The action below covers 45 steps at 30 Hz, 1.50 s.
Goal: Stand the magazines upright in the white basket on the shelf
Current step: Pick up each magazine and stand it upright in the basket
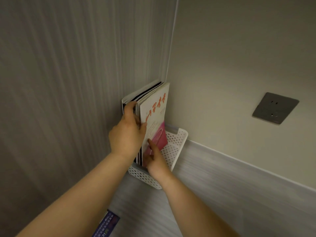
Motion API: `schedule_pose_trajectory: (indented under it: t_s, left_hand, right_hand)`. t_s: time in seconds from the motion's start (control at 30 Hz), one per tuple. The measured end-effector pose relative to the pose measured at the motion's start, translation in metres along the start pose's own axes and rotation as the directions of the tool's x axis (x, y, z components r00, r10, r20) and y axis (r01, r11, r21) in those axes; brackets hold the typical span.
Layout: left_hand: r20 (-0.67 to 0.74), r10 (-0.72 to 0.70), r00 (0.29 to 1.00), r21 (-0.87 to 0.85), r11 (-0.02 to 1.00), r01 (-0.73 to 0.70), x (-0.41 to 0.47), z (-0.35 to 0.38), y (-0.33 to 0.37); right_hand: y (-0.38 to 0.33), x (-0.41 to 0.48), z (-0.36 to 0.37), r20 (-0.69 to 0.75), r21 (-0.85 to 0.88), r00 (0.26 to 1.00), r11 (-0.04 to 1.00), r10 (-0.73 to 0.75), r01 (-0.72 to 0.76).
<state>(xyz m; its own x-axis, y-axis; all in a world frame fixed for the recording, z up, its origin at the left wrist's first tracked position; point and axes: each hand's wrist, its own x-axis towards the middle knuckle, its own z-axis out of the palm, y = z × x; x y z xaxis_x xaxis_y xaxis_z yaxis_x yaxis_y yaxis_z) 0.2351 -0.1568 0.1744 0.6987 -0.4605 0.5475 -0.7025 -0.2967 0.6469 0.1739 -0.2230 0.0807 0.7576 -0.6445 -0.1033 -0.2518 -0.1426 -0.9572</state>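
the white basket (pixel 173 152) sits tucked into the corner of the shelf (pixel 225 194), its left side against the striped side panel (pixel 59 100) and its far end near the plain back wall. to the right of the basket and in front of it the shelf surface lies open. inside the basket, the right-hand part is free, its dotted wall showing.

the magazines (pixel 154 108) stand upright in the left part of the basket, pressed toward the side panel, their tops rising well above the basket's rim. the left hand (pixel 127 133) grips the stack's near edge, fingers curled over it. the right hand (pixel 154 162) is lower, just above the basket's near rim, with a straight forefinger pressing on the pink part of the front cover; its other fingers i cannot make out.

one basket, two hands, several magazines; the exact number i cannot tell. one grey wall socket (pixel 275 108) sits well to the right of the basket, and one blue printed item (pixel 106 224) lies on the shelf in front of it.
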Motion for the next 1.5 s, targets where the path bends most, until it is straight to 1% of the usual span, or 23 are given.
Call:
schedule_pose_trajectory:
  t_s: [0.17, 0.3, 0.43, 0.53, 0.6, 0.67, 0.77, 0.87, 0.97, 1.07, 1.13, 1.2, 1.23, 1.27, 1.33, 1.37, 1.43, 1.5]
  left_hand:
    - [-0.022, -0.052, 0.998, 0.004, 0.999, 0.052, -0.008, 0.004, -0.012]
    - [-0.076, -0.073, 0.994, -0.048, 0.996, 0.07, -0.016, 0.001, -0.014]
    - [-0.066, 0.0, 0.998, -0.079, 0.997, -0.005, -0.043, -0.005, 0.0]
    - [-0.057, -0.004, 0.998, -0.183, 0.983, -0.006, -0.079, -0.002, 0.021]
    - [-0.015, 0.005, 1.0, -0.225, 0.974, -0.008, -0.106, 0.005, 0.04]
    - [0.056, -0.001, 0.998, -0.263, 0.965, 0.015, -0.133, 0.018, 0.059]
    - [0.226, -0.031, 0.974, -0.298, 0.949, 0.099, -0.178, 0.046, 0.09]
    - [0.433, -0.004, 0.901, -0.297, 0.944, 0.147, -0.224, 0.079, 0.128]
    - [0.627, 0.036, 0.778, -0.293, 0.937, 0.193, -0.271, 0.112, 0.172]
    - [0.761, 0.082, 0.644, -0.28, 0.936, 0.212, -0.312, 0.143, 0.214]
    - [0.827, 0.082, 0.556, -0.24, 0.946, 0.217, -0.337, 0.163, 0.236]
    - [0.875, 0.064, 0.481, -0.184, 0.961, 0.208, -0.36, 0.18, 0.255]
    - [0.897, 0.06, 0.439, -0.161, 0.968, 0.195, -0.37, 0.188, 0.264]
    - [0.917, 0.059, 0.395, -0.141, 0.973, 0.181, -0.378, 0.194, 0.274]
    - [0.942, 0.075, 0.327, -0.142, 0.972, 0.186, -0.39, 0.202, 0.292]
    - [0.947, 0.095, 0.308, -0.166, 0.963, 0.211, -0.394, 0.207, 0.301]
    - [0.948, 0.117, 0.295, -0.207, 0.933, 0.295, -0.396, 0.217, 0.315]
    - [0.952, 0.071, 0.299, -0.187, 0.905, 0.382, -0.394, 0.229, 0.327]
  right_hand:
    - [-0.004, -0.005, -0.002, -0.011, -0.061, 1.0, 0.998, -0.007, 0.007]
    - [-0.006, -0.018, -0.009, -0.039, -0.104, 0.999, 0.994, -0.035, 0.03]
    - [-0.004, -0.045, -0.029, -0.151, -0.152, 0.981, 0.984, -0.121, 0.098]
    - [0.004, -0.076, -0.051, -0.273, -0.235, 0.944, 0.965, -0.184, 0.121]
    - [0.017, -0.104, -0.071, -0.318, -0.32, 0.925, 0.942, -0.207, 0.101]
    - [0.034, -0.137, -0.099, -0.346, -0.405, 0.908, 0.911, -0.235, 0.081]
    - [0.068, -0.196, -0.156, -0.412, -0.52, 0.877, 0.854, -0.247, -0.003]
    - [0.106, -0.26, -0.217, -0.534, -0.554, 0.827, 0.812, -0.178, -0.182]
    - [0.143, -0.328, -0.278, -0.668, -0.517, 0.743, 0.747, -0.045, -0.419]
    - [0.178, -0.396, -0.333, -0.749, -0.464, 0.662, 0.683, 0.037, -0.564]
    - [0.201, -0.435, -0.36, -0.799, -0.443, 0.595, 0.588, 0.083, -0.677]
    - [0.221, -0.466, -0.379, -0.822, -0.406, 0.54, 0.476, 0.183, -0.78]
    - [0.232, -0.477, -0.384, -0.814, -0.391, 0.529, 0.448, 0.238, -0.804]
    - [0.241, -0.485, -0.387, -0.799, -0.391, 0.535, 0.437, 0.277, -0.81]
    - [0.255, -0.496, -0.388, -0.769, -0.432, 0.569, 0.42, 0.291, -0.798]
    - [0.258, -0.498, -0.388, -0.76, -0.45, 0.583, 0.414, 0.288, -0.791]
    - [0.261, -0.5, -0.388, -0.761, -0.453, 0.584, 0.414, 0.281, -0.79]
    - [0.262, -0.502, -0.387, -0.76, -0.46, 0.59, 0.415, 0.273, -0.785]
